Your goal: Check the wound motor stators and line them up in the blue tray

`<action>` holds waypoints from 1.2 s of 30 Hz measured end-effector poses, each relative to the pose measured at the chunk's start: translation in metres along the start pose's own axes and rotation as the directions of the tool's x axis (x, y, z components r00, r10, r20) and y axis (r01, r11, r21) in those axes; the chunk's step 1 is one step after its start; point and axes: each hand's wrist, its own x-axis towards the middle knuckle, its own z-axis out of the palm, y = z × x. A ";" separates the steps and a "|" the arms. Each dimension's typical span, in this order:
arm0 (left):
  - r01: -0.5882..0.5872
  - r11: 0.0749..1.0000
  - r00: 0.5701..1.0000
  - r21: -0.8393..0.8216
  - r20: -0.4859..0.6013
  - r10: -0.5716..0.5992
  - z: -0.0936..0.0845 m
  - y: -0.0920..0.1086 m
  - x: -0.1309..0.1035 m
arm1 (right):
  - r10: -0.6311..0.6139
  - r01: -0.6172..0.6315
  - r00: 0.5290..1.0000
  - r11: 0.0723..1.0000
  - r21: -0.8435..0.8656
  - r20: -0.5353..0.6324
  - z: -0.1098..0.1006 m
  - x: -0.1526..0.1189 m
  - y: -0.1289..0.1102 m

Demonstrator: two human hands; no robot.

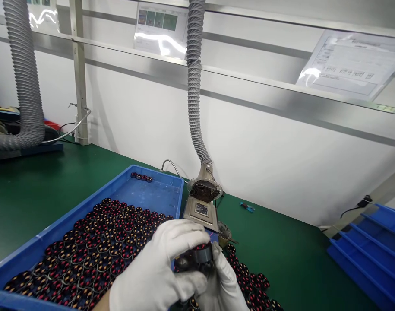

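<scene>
One black round part is in front of the person, above the near edge of the desk, between two white-gloved hands. The left hand has its fingers closed around it, the thumb lower than the others. The right hand has bent fingers at its right side; if they also grip, I cannot tell.

To the left lies one large blue tray. Inside it are very many similar parts, too many for me to count, and at its far end one short row of four parts. To the right of the hands is one heap of parts, also not countable.

Behind the hands I see one metal plate, with one round fan above it. Further right lies one pair of pliers. Two grey hoses and three paper sheets are higher up.
</scene>
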 end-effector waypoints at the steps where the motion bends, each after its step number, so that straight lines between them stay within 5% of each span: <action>1: -0.028 0.999 1.000 -0.023 0.008 0.028 0.002 -0.001 0.001 | -0.001 0.001 1.000 1.000 -0.003 -0.011 -0.001 0.001 0.002; 5: -0.038 0.990 0.999 -0.138 -0.043 0.032 0.005 -0.009 0.002 | -0.029 0.028 0.999 0.999 -0.035 -0.025 -0.006 0.006 0.007; 10: 0.018 0.995 0.999 -0.094 0.047 -0.013 0.001 -0.005 0.001 | -0.015 0.015 0.998 1.000 0.004 -0.056 -0.006 0.004 0.010; 16: 0.012 0.981 0.999 -0.194 -0.047 -0.022 0.001 -0.003 0.006 | -0.007 0.006 0.999 0.999 -0.043 -0.037 -0.001 0.001 0.010; 20: 0.089 0.911 0.979 -0.404 -0.135 -0.155 0.002 -0.005 0.008 | -0.055 0.062 0.997 0.984 -0.165 0.046 -0.002 0.009 0.008; 24: 0.166 0.824 0.906 -0.541 -0.246 -0.344 -0.002 -0.003 0.006 | -0.055 0.066 0.996 0.981 -0.183 0.069 -0.008 0.014 0.008; 29: 0.333 0.813 0.927 -0.478 0.008 -0.375 -0.004 0.004 0.005 | -0.162 0.164 0.986 0.968 -0.190 0.028 -0.010 0.014 0.012; 33: 0.152 0.893 0.968 -0.423 -0.117 -0.220 0.002 0.007 0.006 | -0.230 0.215 0.973 0.929 -0.303 -0.015 -0.012 0.018 0.010; 36: 0.107 0.889 0.941 -0.445 -0.242 -0.235 -0.001 0.003 0.005 | -0.257 0.233 0.966 0.888 -0.397 -0.007 -0.017 0.022 0.004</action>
